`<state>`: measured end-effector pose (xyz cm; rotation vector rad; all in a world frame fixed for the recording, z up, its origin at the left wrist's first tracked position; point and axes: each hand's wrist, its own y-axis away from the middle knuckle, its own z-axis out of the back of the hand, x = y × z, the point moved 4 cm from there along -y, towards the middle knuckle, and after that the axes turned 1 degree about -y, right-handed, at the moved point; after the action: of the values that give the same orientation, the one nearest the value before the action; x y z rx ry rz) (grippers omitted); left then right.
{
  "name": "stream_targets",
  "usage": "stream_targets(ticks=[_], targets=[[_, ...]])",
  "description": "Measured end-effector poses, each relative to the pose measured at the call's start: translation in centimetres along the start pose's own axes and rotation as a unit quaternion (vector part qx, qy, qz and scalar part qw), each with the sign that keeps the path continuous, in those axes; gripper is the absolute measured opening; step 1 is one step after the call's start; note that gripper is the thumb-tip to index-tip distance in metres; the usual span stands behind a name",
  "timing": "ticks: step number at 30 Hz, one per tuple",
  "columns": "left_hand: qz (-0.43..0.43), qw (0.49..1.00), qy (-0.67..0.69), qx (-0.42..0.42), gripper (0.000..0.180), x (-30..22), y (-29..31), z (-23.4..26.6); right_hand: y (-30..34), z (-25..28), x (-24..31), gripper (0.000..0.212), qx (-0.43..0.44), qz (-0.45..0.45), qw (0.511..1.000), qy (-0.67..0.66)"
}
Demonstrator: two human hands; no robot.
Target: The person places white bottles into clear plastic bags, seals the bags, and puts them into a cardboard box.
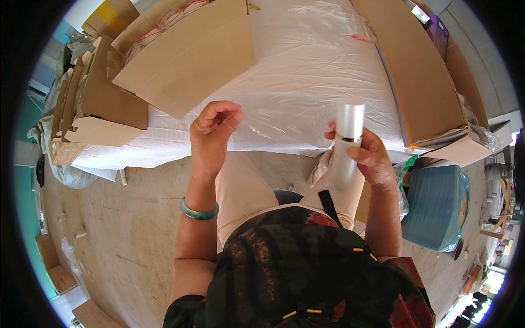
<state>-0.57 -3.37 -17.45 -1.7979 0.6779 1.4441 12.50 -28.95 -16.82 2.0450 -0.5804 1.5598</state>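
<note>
My right hand is wrapped round a pearly white cosmetic bottle with a silvery cap and a thin shiny band below it. The bottle stands nearly upright above my lap, cap up, at the table's near edge. To the left, my left hand is closed, thumb and fingertips pressed together, with a green bangle on the wrist. Thin clear plastic shows beside those fingertips; whether they pinch it I cannot tell.
White sheeting covers the table. A cardboard box holding red-edged clear bags stands at the far left, near another open carton. A long open carton borders the right side. Below it sits a blue plastic-wrapped stool or block.
</note>
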Motion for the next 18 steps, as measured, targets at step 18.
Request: stream_targets(ticks=[18], targets=[[-0.120,0.946,-0.246,0.175,0.031,3.1,0.4,-10.7,-4.2,2.7,-3.0,0.054,-0.100,0.070,0.951,-0.283]])
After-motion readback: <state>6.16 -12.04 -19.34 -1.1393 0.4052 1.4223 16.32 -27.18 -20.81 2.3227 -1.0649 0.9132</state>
